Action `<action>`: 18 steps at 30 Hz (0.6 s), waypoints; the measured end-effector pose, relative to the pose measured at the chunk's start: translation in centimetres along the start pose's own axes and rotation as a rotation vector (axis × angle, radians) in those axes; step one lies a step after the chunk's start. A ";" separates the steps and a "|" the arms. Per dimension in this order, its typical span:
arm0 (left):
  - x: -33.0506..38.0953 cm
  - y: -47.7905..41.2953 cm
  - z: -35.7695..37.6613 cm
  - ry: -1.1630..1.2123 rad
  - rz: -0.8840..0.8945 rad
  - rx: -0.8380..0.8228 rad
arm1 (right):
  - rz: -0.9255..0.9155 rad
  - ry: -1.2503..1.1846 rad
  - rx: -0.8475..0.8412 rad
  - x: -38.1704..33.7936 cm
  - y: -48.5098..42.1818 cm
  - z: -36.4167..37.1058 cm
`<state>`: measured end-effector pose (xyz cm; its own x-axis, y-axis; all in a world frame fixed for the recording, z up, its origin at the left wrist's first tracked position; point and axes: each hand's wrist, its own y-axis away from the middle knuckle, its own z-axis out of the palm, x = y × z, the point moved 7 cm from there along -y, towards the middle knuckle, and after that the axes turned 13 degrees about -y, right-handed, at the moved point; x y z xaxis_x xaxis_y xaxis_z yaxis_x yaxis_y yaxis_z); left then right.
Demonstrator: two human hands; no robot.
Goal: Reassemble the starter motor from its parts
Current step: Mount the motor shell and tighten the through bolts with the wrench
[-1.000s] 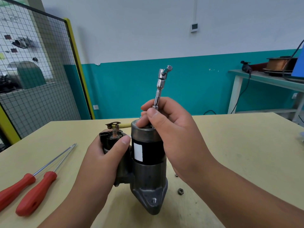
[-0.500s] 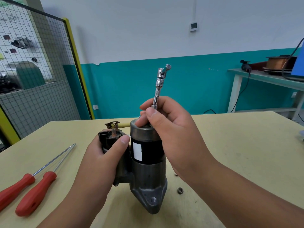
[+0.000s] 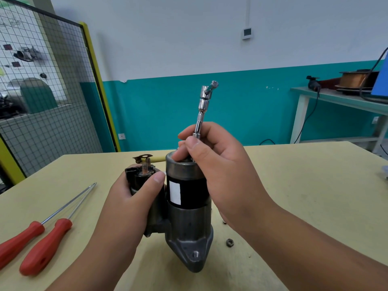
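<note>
Yellow table (image 3: pixel 294 185) holds starter motor (image 3: pixel 186 198) upright at centre. Your left hand (image 3: pixel 134 198) grips its solenoid; right hand (image 3: pixel 218 164) pinches socket driver (image 3: pixel 202 110) atop motor (two red screwdrivers (image 3: pixel 42 240) left, nut (image 3: pixel 230 242) right).

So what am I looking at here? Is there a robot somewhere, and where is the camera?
There is no robot here. These are a person's two bare hands, filmed by one camera worn on the head, which looks forward and down. The left hand grips the side of a starter motor, which is upright with its nose down on a table. The right hand holds a chrome socket tool upright at the motor's top end. The fingers hide the tool's tip. On the table lie two red screwdrivers to the left and a loose nut by the motor's foot.
</note>
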<state>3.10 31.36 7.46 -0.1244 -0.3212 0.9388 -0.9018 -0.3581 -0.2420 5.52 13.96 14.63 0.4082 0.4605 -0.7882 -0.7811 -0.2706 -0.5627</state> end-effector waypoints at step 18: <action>0.1 0.1 -0.1 -0.023 -0.001 -0.009 | -0.001 0.001 0.001 0.0 0.0 -0.1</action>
<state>3.01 31.36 7.52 -0.1141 -0.3406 0.9333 -0.9054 -0.3510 -0.2387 5.60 13.93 14.59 0.4099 0.4599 -0.7877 -0.7809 -0.2693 -0.5636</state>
